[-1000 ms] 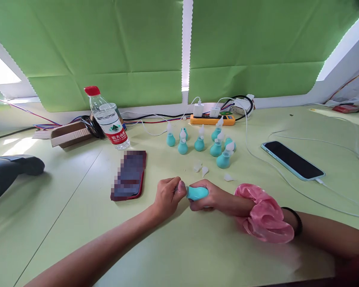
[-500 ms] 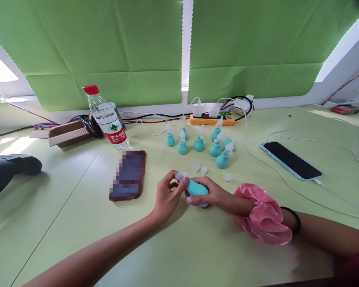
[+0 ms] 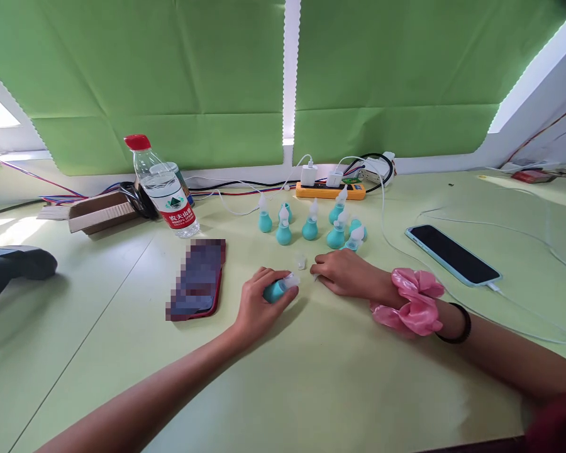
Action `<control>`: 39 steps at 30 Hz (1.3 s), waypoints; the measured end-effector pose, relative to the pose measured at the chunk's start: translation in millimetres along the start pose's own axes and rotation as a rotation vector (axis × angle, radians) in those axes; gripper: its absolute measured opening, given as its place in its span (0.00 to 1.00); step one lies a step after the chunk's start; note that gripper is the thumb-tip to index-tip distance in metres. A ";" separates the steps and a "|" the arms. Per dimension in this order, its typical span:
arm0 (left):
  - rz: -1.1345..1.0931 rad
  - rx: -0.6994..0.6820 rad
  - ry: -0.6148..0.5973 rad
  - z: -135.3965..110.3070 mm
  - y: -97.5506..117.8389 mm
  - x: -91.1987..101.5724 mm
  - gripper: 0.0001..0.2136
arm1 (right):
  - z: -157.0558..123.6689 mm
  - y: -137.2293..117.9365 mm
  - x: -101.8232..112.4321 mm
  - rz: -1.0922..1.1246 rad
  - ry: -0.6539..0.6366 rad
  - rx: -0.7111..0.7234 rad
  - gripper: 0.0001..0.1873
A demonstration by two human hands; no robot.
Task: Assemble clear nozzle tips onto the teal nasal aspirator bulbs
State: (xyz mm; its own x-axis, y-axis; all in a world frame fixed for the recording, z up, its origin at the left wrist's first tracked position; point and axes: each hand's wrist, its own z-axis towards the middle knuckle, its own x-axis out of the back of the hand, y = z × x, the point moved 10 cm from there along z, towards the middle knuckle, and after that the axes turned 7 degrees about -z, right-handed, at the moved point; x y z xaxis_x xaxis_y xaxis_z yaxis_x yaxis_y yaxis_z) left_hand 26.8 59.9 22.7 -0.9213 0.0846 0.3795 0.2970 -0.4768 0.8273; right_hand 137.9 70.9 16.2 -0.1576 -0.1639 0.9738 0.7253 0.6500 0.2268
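My left hand (image 3: 259, 299) is wrapped round a teal nasal aspirator bulb (image 3: 274, 290), which lies tilted with its translucent collar (image 3: 291, 281) toward the right. To its right, my right hand (image 3: 346, 272) rests low on the table, fingertips pinched on a small translucent nozzle tip (image 3: 316, 277), mostly hidden by the fingers. Another loose nozzle tip (image 3: 301, 261) lies between the hands. Behind them stand several teal aspirators (image 3: 310, 229) with pointed clear nozzles. One aspirator (image 3: 351, 245) is partly covered by my right hand.
A phone (image 3: 198, 280) lies at left, near a red-capped water bottle (image 3: 167, 192) and an open cardboard box (image 3: 101, 214). At the back sits an orange power strip (image 3: 330, 191) with chargers. A charging phone (image 3: 453, 255) and its white cable lie at right.
My right hand has let go of the teal bulb and moved up and right to the loose tips. My left hand now holds the bulb alone, turned so its collar points right.
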 end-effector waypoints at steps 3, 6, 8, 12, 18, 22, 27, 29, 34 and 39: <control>0.071 -0.060 -0.021 -0.8 8.1 -3.9 0.08 | -0.4 -4.1 15.1 0.134 0.151 0.003 0.08; 0.102 -0.107 -0.045 -2.3 13.0 -6.5 0.09 | -6.7 -0.1 37.6 0.540 0.315 -0.021 0.06; 0.122 -0.133 -0.067 -3.5 15.5 -8.6 0.10 | -9.4 3.3 43.8 0.836 0.333 -0.048 0.07; 0.146 -0.142 -0.076 -4.4 16.4 -9.4 0.10 | -7.8 0.2 37.6 1.238 0.221 -0.071 0.09; 0.148 -0.177 -0.072 -4.8 18.7 -8.7 0.11 | 0.6 -3.4 13.8 1.548 0.068 -0.065 0.12; 0.164 -0.204 -0.057 -5.0 21.9 -7.2 0.10 | 3.3 -1.1 4.6 1.575 0.050 -0.109 0.13; 0.194 -0.232 -0.061 -6.0 24.3 -7.3 0.10 | 1.5 7.9 6.9 1.460 0.113 -0.195 0.12; 0.214 -0.250 -0.074 -7.2 25.1 -8.8 0.10 | 0.9 7.5 6.2 1.432 0.079 -0.197 0.13; 0.280 -0.291 -0.079 -9.3 26.9 -11.8 0.10 | -0.8 8.2 3.1 1.336 0.040 -0.179 0.16; 0.371 -0.304 -0.077 -9.7 26.0 -14.4 0.11 | -0.2 7.1 -2.2 1.262 0.033 -0.154 0.16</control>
State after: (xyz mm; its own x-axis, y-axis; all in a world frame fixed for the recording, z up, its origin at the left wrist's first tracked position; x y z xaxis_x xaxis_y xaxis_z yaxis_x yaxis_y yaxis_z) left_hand 45.3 37.8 34.7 -0.7425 -0.0800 0.6651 0.5044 -0.7202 0.4764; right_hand 143.6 75.7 15.7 0.7118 0.4834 0.5096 0.4292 0.2751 -0.8603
